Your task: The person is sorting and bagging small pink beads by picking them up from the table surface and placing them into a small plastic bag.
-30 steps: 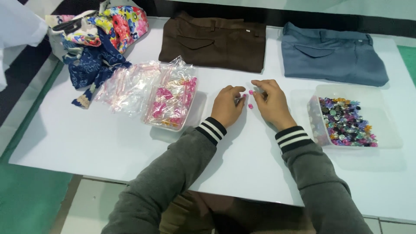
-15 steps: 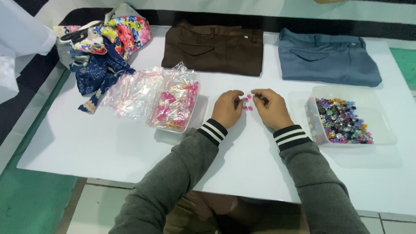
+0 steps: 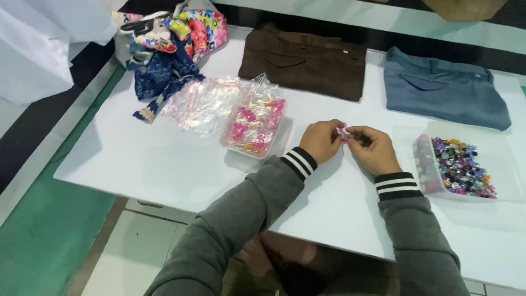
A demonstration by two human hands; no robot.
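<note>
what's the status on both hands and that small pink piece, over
Left hand and right hand both pinching small pink piece above white table. Clear plastic tub of coloured beads right. Nothing blocking.

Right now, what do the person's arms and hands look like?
Both arms wear grey sweatshirt sleeves. Each sleeve ends in a dark ribbed cuff with white stripes. The left hand and right hand are bare: no gloves, rings or watch show.

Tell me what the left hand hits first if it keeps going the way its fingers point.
The left hand points right, toward the right hand. The small pink piece pinched between them comes first, then the right hand's fingers. Both are practically touching it already, so there is hardly any free path.
</note>
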